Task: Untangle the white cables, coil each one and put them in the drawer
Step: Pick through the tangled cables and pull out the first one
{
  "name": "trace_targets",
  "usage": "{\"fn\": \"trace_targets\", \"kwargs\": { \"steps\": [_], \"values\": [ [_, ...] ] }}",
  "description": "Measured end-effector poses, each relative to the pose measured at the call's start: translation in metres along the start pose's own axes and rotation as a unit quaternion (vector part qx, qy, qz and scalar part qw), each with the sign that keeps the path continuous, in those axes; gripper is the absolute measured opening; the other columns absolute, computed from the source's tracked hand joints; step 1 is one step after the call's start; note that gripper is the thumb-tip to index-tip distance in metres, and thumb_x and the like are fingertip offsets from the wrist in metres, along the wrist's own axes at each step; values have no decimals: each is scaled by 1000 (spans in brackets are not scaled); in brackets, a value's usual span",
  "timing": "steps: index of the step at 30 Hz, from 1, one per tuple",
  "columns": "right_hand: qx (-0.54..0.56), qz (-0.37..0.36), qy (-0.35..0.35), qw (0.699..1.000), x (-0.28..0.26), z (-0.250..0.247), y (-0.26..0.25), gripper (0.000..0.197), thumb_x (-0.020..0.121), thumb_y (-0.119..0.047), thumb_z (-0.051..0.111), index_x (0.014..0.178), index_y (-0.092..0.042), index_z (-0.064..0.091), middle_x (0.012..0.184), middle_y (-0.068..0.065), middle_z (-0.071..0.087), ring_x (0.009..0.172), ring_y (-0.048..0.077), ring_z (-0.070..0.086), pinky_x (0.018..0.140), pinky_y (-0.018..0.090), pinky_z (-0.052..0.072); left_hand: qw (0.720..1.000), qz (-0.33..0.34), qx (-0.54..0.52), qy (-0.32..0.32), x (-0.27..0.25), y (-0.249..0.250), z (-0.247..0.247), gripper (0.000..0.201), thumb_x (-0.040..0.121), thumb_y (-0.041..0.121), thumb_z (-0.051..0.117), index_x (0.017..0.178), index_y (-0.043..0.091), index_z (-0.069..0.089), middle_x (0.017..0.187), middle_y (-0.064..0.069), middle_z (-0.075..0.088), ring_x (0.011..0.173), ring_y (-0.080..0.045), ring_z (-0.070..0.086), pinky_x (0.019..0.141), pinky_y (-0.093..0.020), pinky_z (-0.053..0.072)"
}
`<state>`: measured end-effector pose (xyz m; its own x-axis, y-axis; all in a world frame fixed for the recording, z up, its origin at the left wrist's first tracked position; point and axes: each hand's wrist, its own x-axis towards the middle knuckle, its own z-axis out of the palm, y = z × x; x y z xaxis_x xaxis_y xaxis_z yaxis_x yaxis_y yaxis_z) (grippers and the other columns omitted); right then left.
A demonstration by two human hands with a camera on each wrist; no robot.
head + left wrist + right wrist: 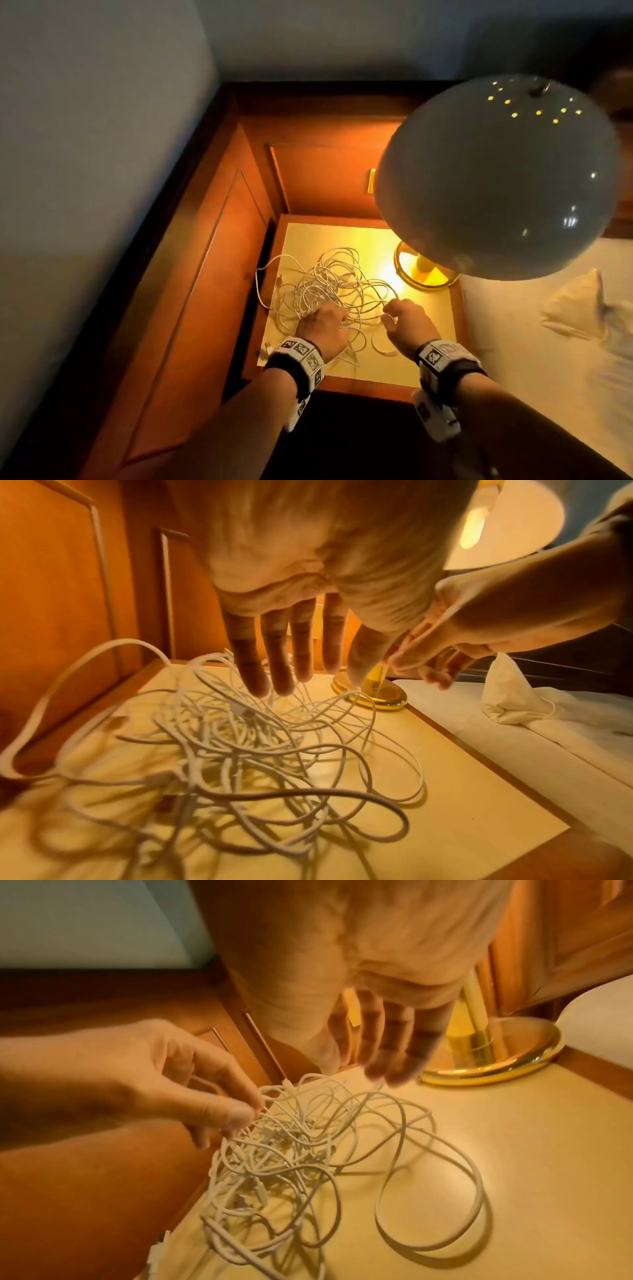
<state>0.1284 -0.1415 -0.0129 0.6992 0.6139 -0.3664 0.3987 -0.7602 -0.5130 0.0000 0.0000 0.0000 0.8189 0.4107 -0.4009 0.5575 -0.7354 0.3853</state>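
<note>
From the head camera I see the white cables point(329, 291) lying in one loose tangle on the pale top of the nightstand point(424, 353), left of the lamp's brass base point(423, 270). My left hand point(322, 327) rests on the near side of the tangle and my right hand point(409, 318) is at its right edge; from here I cannot tell what either grips. The lamp shade point(496, 178) hangs over the far right corner, and a bed point(534, 346) lies to the right.

In the left wrist view, my left hand point(308, 574) is spread, fingers point(253, 669) straight above the cables point(246, 750).

In the right wrist view, my right hand point(377, 982) hangs relaxed above the cables point(308, 1150), fingers point(383, 1042) loosely extended, holding nothing. The left hand point(164, 1083) touches strands at the tangle's left side.
</note>
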Motion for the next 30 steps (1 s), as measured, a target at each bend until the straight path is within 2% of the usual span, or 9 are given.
{"fn": "trace_targets", "kwargs": {
  "steps": [2, 5, 8, 11, 16, 20, 23, 27, 30],
  "values": [
    [0, 7, 63, 998, 17, 18, 8, 24, 94, -24, 58, 118, -21, 56, 120, 3, 52, 92, 22, 61, 81, 33, 52, 999, 21, 7, 25, 21, 5, 20, 29, 97, 33, 56, 121, 18, 63, 126, -3, 58, 112, -27, 61, 91, -38, 50],
    [-17, 4, 97, 995, 38, 46, 22, 34, 93, -21, 60, 124, -21, 47, 124, 6, 45, 94, 27, 61, 79, 39, 55, 996, 43, 15, 74, 49, 10, 48, 31, 98, 31, 57, 125, 15, 60, 128, -6, 58, 111, -29, 60, 90, -39, 49],
    [-32, -8, 104, 994, 46, 69, 40, 36, 94, -19, 56, 128, -21, 47, 123, 9, 44, 101, 30, 57, 80, 41, 54, 992, 50, 23, 110, 68, 8, 74, 37, 99, 27, 56, 135, 17, 54, 137, -6, 54, 117, -30, 59, 93, -39, 49],
    [-18, -40, 151, 988, 47, 83, 49, 25, 97, -17, 51, 121, -20, 54, 112, 9, 49, 92, 29, 56, 68, 34, 46, 992, 57, 19, 111, 81, 2, 87, 38, 101, 24, 54, 139, 21, 54, 142, -7, 51, 122, -31, 56, 98, -41, 48],
    [12, -167, 255, 952, 21, 96, 58, 13, 96, -15, 56, 106, -17, 65, 91, 7, 56, 71, 24, 53, 55, 31, 43, 979, 94, -36, 176, 73, -16, 92, 18, 97, 12, 61, 108, 10, 75, 122, -9, 53, 106, -27, 60, 93, -35, 52],
    [86, -215, 277, 933, -5, 102, 51, 7, 92, -16, 62, 98, -17, 63, 93, 2, 59, 74, 15, 53, 60, 20, 38, 947, 132, -111, 272, 47, -30, 78, 12, 90, 10, 71, 101, 7, 76, 103, -8, 67, 92, -19, 64, 79, -23, 53],
    [140, -251, 280, 916, -17, 102, 32, 18, 88, -18, 67, 103, -19, 58, 102, -1, 55, 88, 14, 53, 71, 27, 46, 918, 138, -214, 304, 22, -28, 60, 14, 88, 10, 75, 102, 9, 77, 95, -3, 75, 80, -6, 66, 72, -13, 54],
    [156, -273, 254, 914, -18, 100, -1, 48, 85, -28, 72, 127, -19, 48, 122, -2, 55, 101, 10, 49, 79, 24, 45, 890, 130, -321, 296, -5, -28, 38, 13, 86, 17, 77, 99, 13, 78, 89, 4, 77, 81, -7, 73, 75, -28, 61],
    [197, -287, 229, 909, -15, 109, -16, 33, 85, -31, 72, 113, -27, 55, 111, -12, 60, 93, 4, 49, 76, 26, 41, 864, 183, -350, 313, -29, -32, 17, 9, 88, 12, 75, 94, 6, 77, 80, 4, 76, 71, -6, 73, 65, -23, 59]
  ]
}}
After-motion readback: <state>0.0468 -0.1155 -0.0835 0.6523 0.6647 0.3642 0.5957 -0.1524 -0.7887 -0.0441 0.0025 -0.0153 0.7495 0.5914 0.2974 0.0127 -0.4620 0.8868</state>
